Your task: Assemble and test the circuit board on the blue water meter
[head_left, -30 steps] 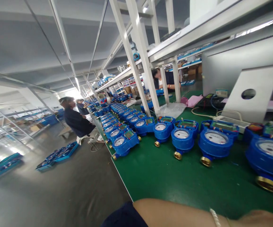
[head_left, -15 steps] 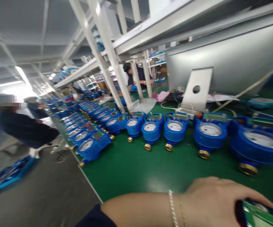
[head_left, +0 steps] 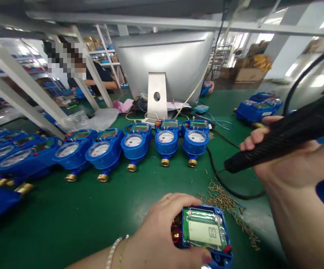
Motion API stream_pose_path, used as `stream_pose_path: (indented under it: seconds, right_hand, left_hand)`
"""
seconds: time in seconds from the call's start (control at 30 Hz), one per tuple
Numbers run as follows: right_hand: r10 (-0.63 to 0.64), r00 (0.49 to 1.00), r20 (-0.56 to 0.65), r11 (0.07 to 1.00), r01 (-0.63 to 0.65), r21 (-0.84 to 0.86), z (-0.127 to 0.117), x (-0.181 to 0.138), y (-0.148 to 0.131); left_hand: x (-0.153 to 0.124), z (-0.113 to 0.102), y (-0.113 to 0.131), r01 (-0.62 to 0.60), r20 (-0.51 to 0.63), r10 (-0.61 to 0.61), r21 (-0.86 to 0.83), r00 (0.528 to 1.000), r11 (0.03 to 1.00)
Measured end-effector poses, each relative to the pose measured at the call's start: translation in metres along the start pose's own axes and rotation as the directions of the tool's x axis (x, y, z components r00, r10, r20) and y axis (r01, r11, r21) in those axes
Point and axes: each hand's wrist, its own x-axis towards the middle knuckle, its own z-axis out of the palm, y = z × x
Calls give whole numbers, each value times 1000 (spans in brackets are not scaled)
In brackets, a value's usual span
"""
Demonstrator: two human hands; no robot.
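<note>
My left hand [head_left: 162, 233] is closed round a blue water meter [head_left: 205, 233] at the near edge of the green bench. The meter's cover is off and its green circuit board with an LCD faces up. My right hand [head_left: 293, 157] grips a black electric screwdriver [head_left: 285, 134], held up at the right with its tip pointing left, above and apart from the meter. A black cable [head_left: 220, 179] runs from the screwdriver across the mat. A scatter of small brass screws [head_left: 223, 203] lies just right of the meter.
A row of blue water meters [head_left: 135, 144] with brass fittings crosses the green bench [head_left: 66, 216]. Behind it stands a silver monitor's back [head_left: 164, 63] on its stand. White rack posts [head_left: 24, 91] rise at left. A person sits beyond them. More meters [head_left: 258, 106] lie at the far right.
The view has swung right and down, from the aisle and long bench to the spot in front of me. The opened meter in my left hand came fully into view, and my right hand with the screwdriver appeared.
</note>
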Motion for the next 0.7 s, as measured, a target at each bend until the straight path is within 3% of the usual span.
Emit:
stream_pose_path:
  seconds: [0.17,0.53,0.7]
  right_hand:
    - [-6,997,74,997,11,-70,4,-3,11]
    - [24,996,81,996,-17,-85,8,-9,20]
    - [13,995,103,998,-6,-64,5,-8,-1]
  left_hand:
    - [-1,0,-2,-37,36,36,39,999,999]
    - [2,-1,1,-47,50,44,72,998,996]
    - [1,1,-1,-48,57,43,84,997,995]
